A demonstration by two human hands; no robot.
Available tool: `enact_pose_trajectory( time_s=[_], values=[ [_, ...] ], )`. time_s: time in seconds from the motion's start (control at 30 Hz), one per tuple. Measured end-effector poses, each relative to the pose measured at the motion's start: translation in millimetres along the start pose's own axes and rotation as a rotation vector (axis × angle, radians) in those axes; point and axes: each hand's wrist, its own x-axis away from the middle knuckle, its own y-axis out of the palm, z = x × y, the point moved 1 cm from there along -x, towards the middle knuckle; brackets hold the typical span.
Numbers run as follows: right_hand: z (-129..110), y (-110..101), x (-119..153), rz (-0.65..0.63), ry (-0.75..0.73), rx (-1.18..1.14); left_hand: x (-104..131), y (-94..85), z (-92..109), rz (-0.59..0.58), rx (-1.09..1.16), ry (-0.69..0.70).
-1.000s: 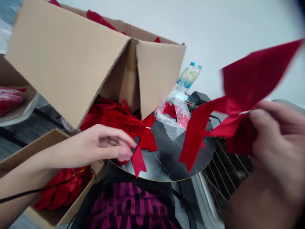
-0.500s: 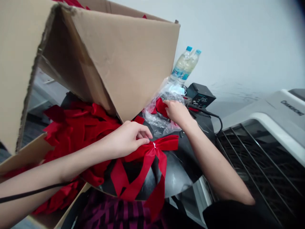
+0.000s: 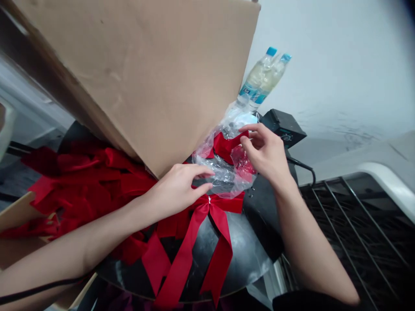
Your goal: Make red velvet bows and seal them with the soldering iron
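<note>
My left hand (image 3: 183, 186) hovers over a red ribbon bow (image 3: 203, 209), thumb and fingers apart with nothing held between them. The bow has a white tie at its middle, and its tails hang toward the front edge of the dark round table (image 3: 246, 239). Farther back, my right hand (image 3: 267, 151) is open beside a clear plastic bag (image 3: 220, 172). The end of a red ribbon piece (image 3: 224, 147) in the bag lies at its thumb and fingertips; whether they touch it I cannot tell. More red ribbon bows (image 3: 97, 177) are heaped at the left.
A big cardboard box (image 3: 155, 73) rises behind my left hand. Two bottles (image 3: 259, 80) stand against the wall, near a black box with a dial (image 3: 283, 127) and its cable. A heater with a wire grille (image 3: 350, 216) is at the right; a lower carton (image 3: 19, 211) is at the left.
My right hand's fingers have spread beside the ribbon in the bag. My left hand has opened wider above the bow. The view has shifted, bringing the box closer.
</note>
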Motion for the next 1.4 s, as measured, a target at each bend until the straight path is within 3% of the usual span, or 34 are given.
enact_pose_trajectory(
  time_s=[0.17, 0.37, 0.57, 0.67, 0.8, 0.87, 0.97, 1.1, 1.23, 1.4],
  values=[
    [-12.6, -6.3, 16.7, -0.117, 0.058, -0.340, 0.3, -2.2, 3.9, 0.111, 0.298, -0.150],
    [-41.5, -1.2, 49.5, -0.244, 0.135, -0.628, -1.4, -6.5, 7.4, 0.057, 0.732, -0.309],
    [-34.3, 2.8, 48.8, -0.208, 0.218, -0.698, 2.1, -0.1, 8.6, 0.158, 0.678, -0.365],
    [-13.4, -8.1, 42.7, -0.079, 0.237, -0.686, 5.6, 2.6, 6.8, 0.224, 0.535, -0.364],
    [8.2, -27.8, 41.1, 0.221, 0.170, -0.563, 3.0, 3.1, 8.8, 0.177, 0.369, -0.316],
    [6.9, -31.9, 43.9, 0.239, 0.106, -0.512, -2.3, 3.8, 12.7, 0.143, 0.385, -0.294],
    [-7.8, -28.8, 50.8, 0.140, 0.017, -0.460, -11.3, 4.9, 19.1, 0.114, 0.494, -0.249],
    [-26.6, -15.9, 59.1, -0.062, -0.064, -0.538, -16.2, 4.6, 21.3, -0.015, 0.706, -0.275],
    [-27.2, -7.2, 62.6, -0.172, 0.016, -0.566, -12.0, -0.9, 21.7, 0.027, 0.716, -0.246],
    [-24.3, -6.3, 65.9, -0.176, 0.137, -0.675, -3.2, -3.9, 26.5, 0.073, 0.611, -0.284]
  ],
)
